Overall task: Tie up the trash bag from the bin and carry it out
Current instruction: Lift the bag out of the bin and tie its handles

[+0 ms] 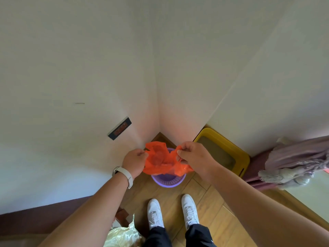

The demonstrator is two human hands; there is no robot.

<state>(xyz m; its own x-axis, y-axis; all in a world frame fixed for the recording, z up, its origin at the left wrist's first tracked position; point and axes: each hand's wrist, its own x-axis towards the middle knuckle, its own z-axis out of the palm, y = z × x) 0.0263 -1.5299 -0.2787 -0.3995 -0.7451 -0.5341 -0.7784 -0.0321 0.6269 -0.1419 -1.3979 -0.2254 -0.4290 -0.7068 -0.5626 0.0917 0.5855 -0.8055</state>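
Trash bag point(160, 162), orange, hangs between both hands directly over the purple bin point(168, 180), still partly inside it. Left hand point(134, 162) pinches one rim edge shut; right hand point(193, 155) pinches the opposite edge. Grips held apart, likely drawing two ends out to knot. Not yet tied.

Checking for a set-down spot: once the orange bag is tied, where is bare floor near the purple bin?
Bare floor lies between the purple bin, the white shoes and the yellow tray. The corner behind the bin is tight; cloth crowds the lower left.
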